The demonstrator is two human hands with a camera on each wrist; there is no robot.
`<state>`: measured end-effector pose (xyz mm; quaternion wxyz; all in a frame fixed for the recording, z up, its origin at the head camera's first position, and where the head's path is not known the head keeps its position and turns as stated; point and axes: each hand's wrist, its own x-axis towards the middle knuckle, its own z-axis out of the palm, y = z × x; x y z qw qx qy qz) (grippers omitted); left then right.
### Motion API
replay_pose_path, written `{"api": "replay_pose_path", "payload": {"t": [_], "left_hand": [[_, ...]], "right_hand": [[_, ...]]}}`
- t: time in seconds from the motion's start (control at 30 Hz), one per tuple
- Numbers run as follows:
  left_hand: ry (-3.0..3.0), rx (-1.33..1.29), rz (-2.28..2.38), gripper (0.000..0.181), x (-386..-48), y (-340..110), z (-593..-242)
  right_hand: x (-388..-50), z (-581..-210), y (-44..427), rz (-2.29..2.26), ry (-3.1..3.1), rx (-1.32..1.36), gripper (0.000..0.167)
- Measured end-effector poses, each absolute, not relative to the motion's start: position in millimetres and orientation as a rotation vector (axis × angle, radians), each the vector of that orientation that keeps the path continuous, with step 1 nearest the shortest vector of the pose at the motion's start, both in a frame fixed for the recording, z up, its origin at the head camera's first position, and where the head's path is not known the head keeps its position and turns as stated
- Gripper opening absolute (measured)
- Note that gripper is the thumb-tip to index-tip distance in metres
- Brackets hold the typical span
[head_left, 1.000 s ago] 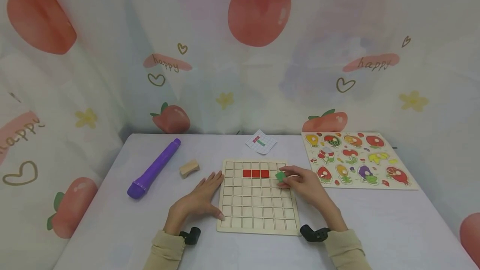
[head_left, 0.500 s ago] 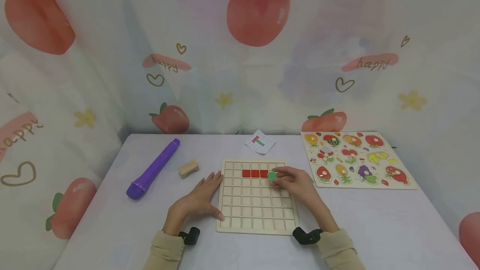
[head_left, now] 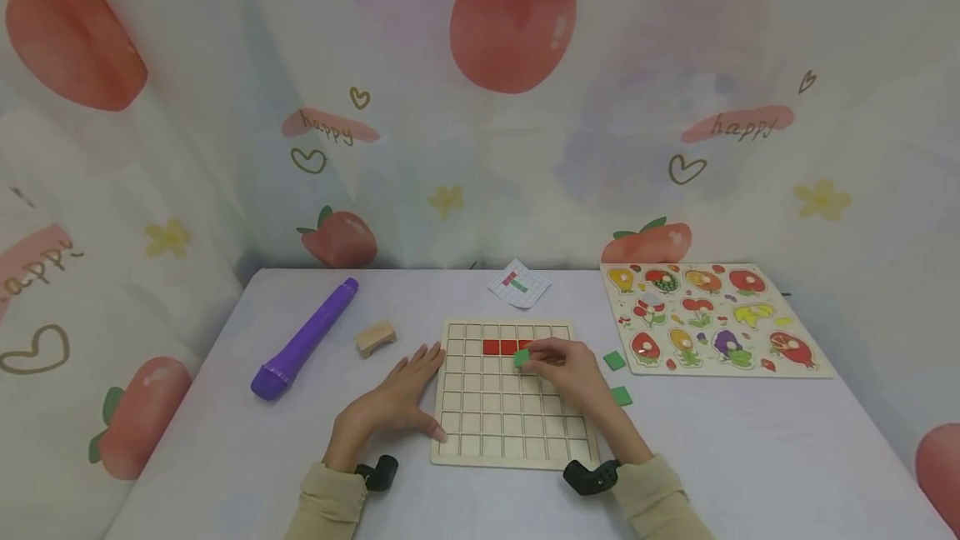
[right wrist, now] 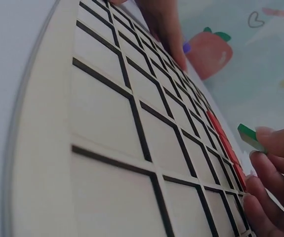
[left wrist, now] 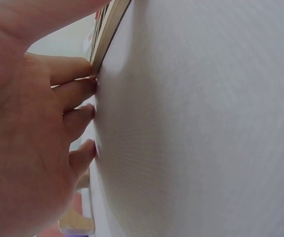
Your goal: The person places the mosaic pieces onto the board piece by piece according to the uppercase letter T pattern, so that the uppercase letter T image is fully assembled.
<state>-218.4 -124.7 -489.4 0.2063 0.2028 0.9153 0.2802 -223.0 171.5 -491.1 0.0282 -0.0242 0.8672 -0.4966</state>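
A green tile (head_left: 521, 358) is pinched between the thumb and fingertips of the right hand (head_left: 570, 372), tilted and raised above the grid board (head_left: 512, 423), near the right end of the red tiles (head_left: 501, 347). The board's left edge is touched by the left hand (head_left: 397, 402), whose fingers are spread and extended. For a clean seating, which seems the step in hand, the tile is best levelled, squared to the ridges and lowered without the red tiles being nudged; the board is best steadied from the left.

The cell beneath the tile cannot be told, and part of the red row is covered. In the right wrist view the right hand is cut off; in the left, the thumb is cropped.
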Motion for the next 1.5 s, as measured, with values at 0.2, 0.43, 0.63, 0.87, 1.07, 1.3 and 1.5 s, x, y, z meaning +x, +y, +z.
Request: {"api": "replay_pose_path", "payload": {"t": [0.2, 0.43, 0.63, 0.87, 1.07, 1.3, 1.5], "left_hand": [[2.537, 0.582, 0.808, 0.124, -217.6, -125.5, -487.6], [2.55, 0.583, 0.793, 0.124, -218.2, -126.0, -492.0], [2.549, 0.576, 0.778, 0.124, -218.9, -125.2, -491.8], [2.552, 0.592, 0.782, 0.125, -217.6, -125.5, -486.6], [2.549, 0.575, 0.811, 0.125, -217.2, -125.1, -488.3], [2.552, 0.572, 0.803, 0.126, -218.4, -125.2, -492.3], [2.555, 0.574, 0.798, 0.125, -218.9, -125.4, -492.2]], "right_hand": [[-224.3, -498.6, 160.3, -1.464, 2.734, -0.1, 0.026], [-223.3, -502.3, 152.5, -1.401, 2.801, -0.11, 0.029], [-221.3, -503.6, 148.9, -1.368, 2.843, -0.107, 0.029], [-219.2, -504.1, 145.1, -1.339, 2.899, -0.148, 0.028], [-219.2, -502.4, 147.4, -1.351, 2.86, -0.139, 0.03], [-222.5, -497.8, 161.9, -1.402, 2.76, -0.111, 0.023], [-226.4, -491.8, 181.6, -1.382, 2.783, -0.172, 0.019]]}}
